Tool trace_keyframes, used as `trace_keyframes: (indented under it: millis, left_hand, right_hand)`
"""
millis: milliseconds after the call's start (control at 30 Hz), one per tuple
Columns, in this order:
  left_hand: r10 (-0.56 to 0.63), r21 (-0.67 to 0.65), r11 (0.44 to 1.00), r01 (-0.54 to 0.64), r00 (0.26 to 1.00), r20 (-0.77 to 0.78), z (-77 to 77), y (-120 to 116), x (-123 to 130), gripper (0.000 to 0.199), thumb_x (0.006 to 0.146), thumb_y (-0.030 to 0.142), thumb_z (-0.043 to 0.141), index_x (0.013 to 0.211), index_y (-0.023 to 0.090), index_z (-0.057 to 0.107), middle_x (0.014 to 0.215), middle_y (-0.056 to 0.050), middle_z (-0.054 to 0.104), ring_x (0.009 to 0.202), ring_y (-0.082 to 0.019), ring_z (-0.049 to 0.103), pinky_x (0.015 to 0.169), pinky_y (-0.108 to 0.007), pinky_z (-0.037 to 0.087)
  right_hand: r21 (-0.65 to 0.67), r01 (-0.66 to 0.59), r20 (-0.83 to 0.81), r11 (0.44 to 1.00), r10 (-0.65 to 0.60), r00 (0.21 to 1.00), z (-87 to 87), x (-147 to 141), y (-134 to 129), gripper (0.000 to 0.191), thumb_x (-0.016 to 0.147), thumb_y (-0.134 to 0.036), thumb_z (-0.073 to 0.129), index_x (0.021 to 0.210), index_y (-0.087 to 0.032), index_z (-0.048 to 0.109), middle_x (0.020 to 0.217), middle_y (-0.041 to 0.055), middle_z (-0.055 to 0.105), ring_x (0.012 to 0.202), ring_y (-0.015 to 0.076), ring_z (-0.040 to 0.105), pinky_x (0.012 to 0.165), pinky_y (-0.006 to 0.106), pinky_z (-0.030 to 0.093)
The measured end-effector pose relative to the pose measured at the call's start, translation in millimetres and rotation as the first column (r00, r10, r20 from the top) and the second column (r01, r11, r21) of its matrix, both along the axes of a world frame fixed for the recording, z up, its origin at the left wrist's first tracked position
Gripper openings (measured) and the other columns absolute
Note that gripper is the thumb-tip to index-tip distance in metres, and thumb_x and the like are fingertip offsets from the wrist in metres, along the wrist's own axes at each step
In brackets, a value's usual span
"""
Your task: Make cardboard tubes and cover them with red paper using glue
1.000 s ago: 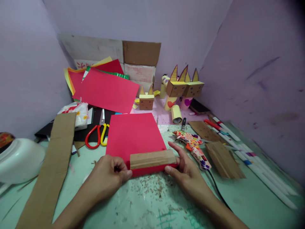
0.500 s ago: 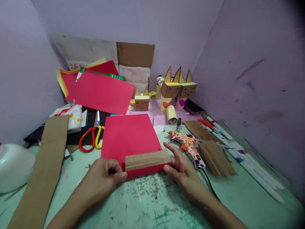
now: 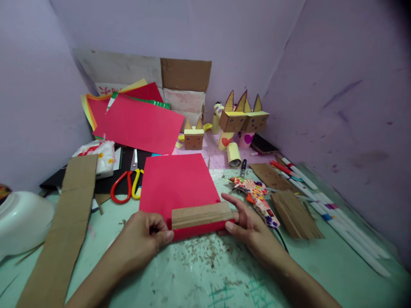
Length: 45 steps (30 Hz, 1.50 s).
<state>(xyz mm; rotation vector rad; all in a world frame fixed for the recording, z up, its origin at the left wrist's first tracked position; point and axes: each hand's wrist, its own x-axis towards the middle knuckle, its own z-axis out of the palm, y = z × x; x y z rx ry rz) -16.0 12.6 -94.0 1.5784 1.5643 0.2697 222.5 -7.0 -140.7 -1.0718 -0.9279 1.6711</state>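
A red paper sheet [image 3: 178, 179] lies on the green table, its near edge folded up against a brown cardboard strip or roll [image 3: 201, 214]. At the left end, my left hand [image 3: 149, 233] is closed, thumb and fingers pinching the folded red edge. My right hand [image 3: 245, 222] is at the other end, its thumb on the red edge, one finger behind the cardboard's end and the index finger raised. Just beyond the right hand lies a flower-patterned glue gun [image 3: 255, 196] with a black cord.
Red-and-yellow scissors [image 3: 122, 188], a long cardboard strip [image 3: 64, 222] and a white bowl [image 3: 27, 222] are at left. Markers [image 3: 349, 237] and a cardboard piece [image 3: 297, 214] lie at right. Cat-faced cardboard figures [image 3: 233, 122] stand behind, near a yellow tube [image 3: 233, 155].
The whole view has shifted slightly, so things appear a little further right. Both hands keep nearly the same hold on the red paper and cardboard.
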Motion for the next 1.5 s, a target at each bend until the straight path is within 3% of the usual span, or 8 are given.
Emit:
trace_keyframes:
  millis: [400, 733, 1000, 1067, 1133, 1200, 1300, 1500]
  left_hand:
    - [0.029, -0.021, 0.999, -0.029, 0.999, 0.015, 1.5, -2, -2, 0.020, 0.061, 0.036, 0.053, 0.053, 0.018, 0.050, 0.049, 0.005, 0.041, 0.052, -0.011, 0.036, 0.052, -0.025, 0.027]
    - [0.004, -0.011, 1.000, -0.005, 0.999, -0.045, 5.7, -6, -2, 0.018, 0.060, 0.035, 0.051, 0.052, 0.019, 0.051, 0.050, 0.003, 0.045, 0.052, -0.012, 0.039, 0.051, -0.026, 0.029]
    - [-0.011, 0.166, 0.985, 0.054, 0.969, -0.246, 6.3, -13, -9, 0.017, 0.069, 0.036, 0.056, 0.064, 0.020, 0.060, 0.063, -0.001, 0.062, 0.063, -0.019, 0.055, 0.058, -0.030, 0.039]
    - [0.031, 0.458, 0.882, 0.109, 0.958, -0.287, 7.7, -23, -8, 0.017, 0.072, 0.037, 0.059, 0.078, 0.022, 0.064, 0.079, -0.003, 0.067, 0.076, -0.023, 0.059, 0.069, -0.036, 0.043]
    - [0.074, 0.740, 0.644, 0.196, 0.946, -0.316, 8.4, -35, -4, 0.021, 0.075, 0.038, 0.059, 0.090, 0.023, 0.063, 0.091, -0.005, 0.068, 0.086, -0.026, 0.060, 0.081, -0.042, 0.042]
    - [0.049, 0.826, 0.475, 0.305, 0.928, -0.370, 8.1, -45, 6, 0.019, 0.079, 0.036, 0.056, 0.093, 0.025, 0.063, 0.093, -0.006, 0.068, 0.088, -0.026, 0.060, 0.088, -0.045, 0.040]
    - [-0.037, 0.791, 0.425, 0.440, 0.882, -0.470, 4.5, -51, 29, 0.019, 0.082, 0.032, 0.051, 0.094, 0.027, 0.064, 0.093, -0.005, 0.070, 0.089, -0.026, 0.061, 0.093, -0.046, 0.038]
    - [-0.029, 0.673, 0.452, 0.586, 0.764, -0.645, -5.2, -41, 67, 0.038, 0.076, 0.015, 0.049, 0.113, 0.016, 0.061, 0.110, -0.012, 0.067, 0.103, -0.030, 0.057, 0.096, -0.051, 0.032]
  right_hand:
    - [0.007, -0.013, 0.046, 1.000, 0.013, 0.999, 0.8, -1, 0, 0.073, 0.067, -0.032, 0.074, 0.129, -0.019, 0.038, 0.067, -0.0024, 0.060, 0.064, 0.0154, 0.060, 0.070, 0.033, 0.049]
    - [0.002, -0.044, 0.136, 0.999, 0.043, 0.990, 4.1, -1, 4, 0.070, 0.066, -0.030, 0.071, 0.129, -0.018, 0.041, 0.060, -0.0057, 0.051, 0.051, 0.0109, 0.050, 0.052, 0.026, 0.048]
    - [-0.057, -0.097, 0.180, 0.994, 0.106, 0.978, 7.2, 0, 11, 0.077, 0.065, -0.032, 0.069, 0.132, -0.015, 0.035, 0.060, -0.0057, 0.052, 0.050, 0.0111, 0.049, 0.050, 0.026, 0.047]
    - [-0.072, -0.113, 0.173, 0.991, 0.124, 0.977, 7.2, 0, 13, 0.079, 0.064, -0.031, 0.069, 0.133, -0.015, 0.035, 0.060, -0.0061, 0.051, 0.050, 0.0110, 0.049, 0.052, 0.026, 0.048]
    - [-0.083, -0.115, 0.165, 0.990, 0.127, 0.978, 6.9, 1, 14, 0.081, 0.064, -0.031, 0.069, 0.135, -0.016, 0.034, 0.060, -0.0060, 0.051, 0.051, 0.0108, 0.049, 0.051, 0.026, 0.047]
    - [-0.089, -0.103, 0.155, 0.991, 0.116, 0.981, 6.6, 1, 15, 0.082, 0.063, -0.030, 0.069, 0.136, -0.015, 0.034, 0.060, -0.0059, 0.051, 0.050, 0.0107, 0.048, 0.049, 0.025, 0.046]
    - [-0.104, -0.117, 0.137, 0.988, 0.130, 0.982, 6.5, 0, 16, 0.083, 0.061, -0.030, 0.069, 0.135, -0.016, 0.034, 0.058, -0.0072, 0.050, 0.047, 0.0098, 0.047, 0.046, 0.023, 0.044]
    - [-0.155, -0.088, 0.108, 0.984, 0.106, 0.988, 9.2, -5, 15, 0.094, 0.058, -0.025, 0.066, 0.140, -0.009, 0.023, 0.049, -0.0100, 0.050, 0.039, 0.0100, 0.045, 0.040, 0.022, 0.038]
